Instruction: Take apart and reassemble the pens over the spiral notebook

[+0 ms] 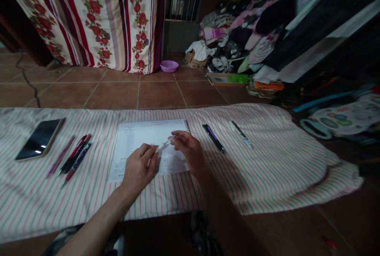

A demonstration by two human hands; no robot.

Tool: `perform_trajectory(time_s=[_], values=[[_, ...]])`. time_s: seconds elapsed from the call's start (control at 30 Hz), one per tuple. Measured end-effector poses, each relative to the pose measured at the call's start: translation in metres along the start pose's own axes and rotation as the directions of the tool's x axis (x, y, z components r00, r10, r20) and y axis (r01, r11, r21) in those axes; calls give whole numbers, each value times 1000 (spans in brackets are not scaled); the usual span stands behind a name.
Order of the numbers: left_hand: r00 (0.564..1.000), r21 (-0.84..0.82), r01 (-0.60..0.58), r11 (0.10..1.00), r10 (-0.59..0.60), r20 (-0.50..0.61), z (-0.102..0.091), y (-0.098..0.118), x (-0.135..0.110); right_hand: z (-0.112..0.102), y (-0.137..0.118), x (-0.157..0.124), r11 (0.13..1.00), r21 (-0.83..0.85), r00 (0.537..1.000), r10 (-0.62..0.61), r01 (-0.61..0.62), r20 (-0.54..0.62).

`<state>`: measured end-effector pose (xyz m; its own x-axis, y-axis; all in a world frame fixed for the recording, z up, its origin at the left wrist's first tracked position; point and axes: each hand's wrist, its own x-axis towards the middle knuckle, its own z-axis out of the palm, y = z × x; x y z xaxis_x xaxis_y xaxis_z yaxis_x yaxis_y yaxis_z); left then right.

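Note:
Above the spiral notebook (154, 129), a slim white pen (164, 144) is held at a slant between both hands. My left hand (141, 165) closes its fingers around the lower left end. At the other end, my right hand (188, 149) pinches the pen's tip between thumb and fingers. Printed or written lines show on the notebook's open page, too faint to read. To the right lie a black and purple pen (213, 138) and a pale pen with a dark end (241, 134). Several pens (74, 155), red, black and purple, lie side by side on the left.
A phone (40, 139) lies face up at the far left of the striped cloth (267, 161). Beyond, on the tiled floor, are a floral curtain (97, 18), a purple bowl (169, 66) and a heap of clothes (237, 30). A plastic toy (347, 115) is at right.

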<state>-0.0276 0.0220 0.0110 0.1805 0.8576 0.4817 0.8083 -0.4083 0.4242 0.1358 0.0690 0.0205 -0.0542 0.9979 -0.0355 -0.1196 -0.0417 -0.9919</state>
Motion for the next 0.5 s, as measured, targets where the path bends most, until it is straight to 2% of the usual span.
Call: perform_trajectory(time_s=[0.5], values=[[1000, -3, 3, 1000, -2, 11, 2, 0, -1, -3, 4, 1, 997, -70, 998, -33, 37, 57]])
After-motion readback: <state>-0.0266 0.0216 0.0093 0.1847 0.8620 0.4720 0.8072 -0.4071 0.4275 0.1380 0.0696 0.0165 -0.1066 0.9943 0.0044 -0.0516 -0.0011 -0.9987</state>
